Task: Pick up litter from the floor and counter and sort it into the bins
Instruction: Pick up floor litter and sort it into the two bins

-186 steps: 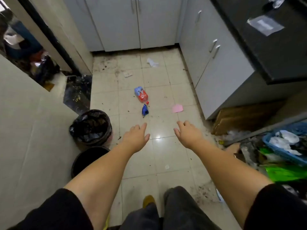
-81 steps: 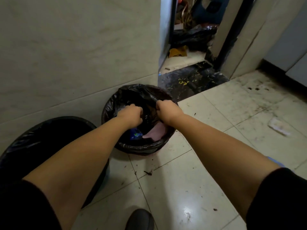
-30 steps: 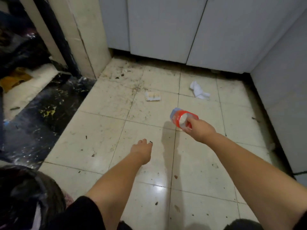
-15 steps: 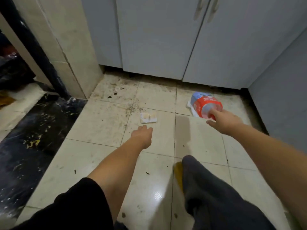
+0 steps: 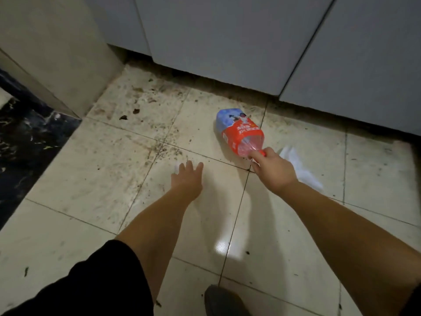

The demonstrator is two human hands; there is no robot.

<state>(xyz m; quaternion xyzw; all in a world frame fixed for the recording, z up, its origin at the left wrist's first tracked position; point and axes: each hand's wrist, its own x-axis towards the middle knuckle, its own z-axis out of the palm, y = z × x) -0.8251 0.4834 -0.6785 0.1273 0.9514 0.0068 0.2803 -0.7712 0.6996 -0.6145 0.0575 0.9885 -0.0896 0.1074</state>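
My right hand [image 5: 272,169] grips the neck of a crushed plastic bottle [image 5: 239,133] with a red and blue label, held low over the tiled floor. My left hand [image 5: 188,179] reaches down with fingers spread over a small white scrap of paper [image 5: 177,166], which shows only at its fingertips. A crumpled white tissue [image 5: 300,169] lies on the floor just right of my right hand, partly hidden by it. No bin is in view.
Grey cabinet doors [image 5: 216,42] close off the far side. A beige wall corner [image 5: 57,53] stands at left, with a dark marble threshold [image 5: 27,137] below it. Dirt specks dot the tiles. My shoe [image 5: 224,302] is at the bottom edge.
I have bent closer to the floor. My left hand has come down over the white scrap. My right hand still holds the bottle, now lower and nearer the tissue.
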